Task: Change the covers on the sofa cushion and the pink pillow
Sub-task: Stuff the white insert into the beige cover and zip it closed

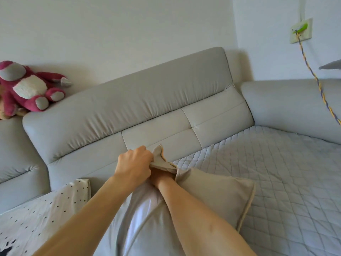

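My left hand (134,164) grips the beige cushion cover (217,193) at its open edge; my right hand (162,177) is buried inside, grip unclear. The cushion lies on the sofa seat (276,172), opening toward the backrest (140,100).

No readable text, no labels, no brands, no numbers, no signs anywhere in view

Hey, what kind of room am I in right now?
Most likely a home living room. A pale grey corner sofa fills the view, with a quilted cover on its seat, a pink plush bear sits on the backrest, and a charger is plugged into a wall socket.
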Motion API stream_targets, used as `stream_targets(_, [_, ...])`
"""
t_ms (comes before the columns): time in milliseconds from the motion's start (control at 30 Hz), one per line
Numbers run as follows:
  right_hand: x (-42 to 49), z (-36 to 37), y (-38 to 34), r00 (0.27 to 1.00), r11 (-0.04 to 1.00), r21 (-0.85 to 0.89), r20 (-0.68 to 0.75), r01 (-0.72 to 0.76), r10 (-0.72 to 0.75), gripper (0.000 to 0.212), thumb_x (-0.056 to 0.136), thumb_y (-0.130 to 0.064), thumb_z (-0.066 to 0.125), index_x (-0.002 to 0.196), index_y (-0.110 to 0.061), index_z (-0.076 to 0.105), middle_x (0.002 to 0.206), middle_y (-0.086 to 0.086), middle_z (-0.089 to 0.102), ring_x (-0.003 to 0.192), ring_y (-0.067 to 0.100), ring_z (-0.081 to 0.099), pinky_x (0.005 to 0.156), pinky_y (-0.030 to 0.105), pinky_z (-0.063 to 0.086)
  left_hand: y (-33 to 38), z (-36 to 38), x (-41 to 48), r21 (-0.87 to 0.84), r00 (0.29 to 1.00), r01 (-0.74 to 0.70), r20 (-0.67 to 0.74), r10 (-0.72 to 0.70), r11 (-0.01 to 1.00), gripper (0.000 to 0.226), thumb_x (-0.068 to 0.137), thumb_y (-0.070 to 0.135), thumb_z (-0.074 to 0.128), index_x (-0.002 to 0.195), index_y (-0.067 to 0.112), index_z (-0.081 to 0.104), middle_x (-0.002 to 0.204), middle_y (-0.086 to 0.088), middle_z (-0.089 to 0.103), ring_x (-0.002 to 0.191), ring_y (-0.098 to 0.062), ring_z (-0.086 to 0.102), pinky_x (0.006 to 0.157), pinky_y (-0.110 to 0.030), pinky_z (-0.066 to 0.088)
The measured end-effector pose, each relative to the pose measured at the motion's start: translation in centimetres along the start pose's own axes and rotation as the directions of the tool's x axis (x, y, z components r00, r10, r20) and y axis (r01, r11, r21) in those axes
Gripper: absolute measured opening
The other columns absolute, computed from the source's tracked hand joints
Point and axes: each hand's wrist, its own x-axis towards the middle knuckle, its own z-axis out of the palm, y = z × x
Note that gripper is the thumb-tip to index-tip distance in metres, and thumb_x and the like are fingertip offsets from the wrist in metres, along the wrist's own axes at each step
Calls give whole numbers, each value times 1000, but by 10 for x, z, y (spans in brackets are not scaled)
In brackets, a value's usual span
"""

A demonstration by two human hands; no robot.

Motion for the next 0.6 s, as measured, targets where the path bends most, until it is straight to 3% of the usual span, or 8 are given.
stream_targets(67, [13, 1, 13, 991, 985, 110, 37, -131, 127, 38, 107, -14, 31, 143, -6, 40, 147, 16, 44, 137, 26, 39, 72, -7, 32, -6, 15, 11, 67, 999, -21, -43, 24, 998, 28, 91, 19, 50, 109, 35, 64, 106, 6, 52, 92, -24, 63, 61, -32, 36])
stream_targets(133, [24, 9, 20, 987, 988, 7, -38, -156, 156, 38, 106, -18, 33, 141, -9, 42, 148, 14, 44, 137, 26, 38, 102, 20, 34, -14, 24, 27, 150, 998, -23, -57, 32, 988, 28, 94, 18, 49, 110, 35, 63, 106, 6, 52, 88, -23, 64, 56, -31, 32])
stream_targets(267, [4, 29, 13, 955, 984, -164, -272, 71, -115, 45, 89, -40, 38, 117, -17, 64, 116, 9, 66, 113, 31, 57, 91, 40, 45, -7, 25, 45, 124, 999, -4, -46, 10, 992, 29, 95, 16, 48, 111, 32, 65, 109, 4, 55, 93, -24, 64, 61, -30, 35])
stream_targets(333, [-10, 28, 11, 966, 953, -263, -166, 149, -197, 40, 78, -44, 42, 96, -24, 72, 98, 2, 68, 96, 31, 57, 79, 37, 47, 3, 17, 52, 111, 994, -52, -87, 61, 992, 29, 94, 15, 49, 112, 30, 66, 112, 4, 58, 98, -25, 64, 66, -30, 36])
stream_targets(400, [-8, 32, 14, 933, 874, -379, -71, 303, -354, 43, 87, -42, 48, 118, -19, 66, 119, 9, 62, 113, 35, 52, 90, 40, 44, 5, 9, 52, 142, 990, -76, -104, 91, 987, 29, 94, 13, 50, 112, 29, 67, 113, 5, 60, 98, -25, 64, 66, -30, 38])
stream_targets(433, [-5, 30, 18, 951, 870, -393, 40, 297, -306, 57, 93, -47, 46, 142, -17, 46, 145, 15, 44, 133, 38, 37, 106, 47, 34, 1, 6, 51, 162, 991, -74, -101, 91, 984, 28, 95, 13, 51, 111, 28, 68, 113, 5, 61, 97, -25, 64, 65, -30, 38])
stream_targets(500, [3, 26, 22, 967, 931, -350, 255, 102, -10, 76, 99, -52, 42, 157, -16, 9, 163, 18, 1, 149, 39, 4, 119, 55, 6, -9, 5, 44, 151, 996, -52, -66, 63, 987, 27, 96, 14, 51, 112, 29, 68, 113, 5, 59, 96, -25, 63, 64, -32, 38])
stream_targets(600, [14, 22, 13, 980, 961, -273, 180, -36, 88, 57, 102, -32, 46, 150, -10, 25, 157, 19, 22, 147, 36, 16, 117, 50, 10, -22, 11, 23, 67, 1000, -24, 9, 23, 997, 30, 94, 15, 50, 115, 29, 67, 112, 3, 56, 99, -26, 61, 66, -33, 40])
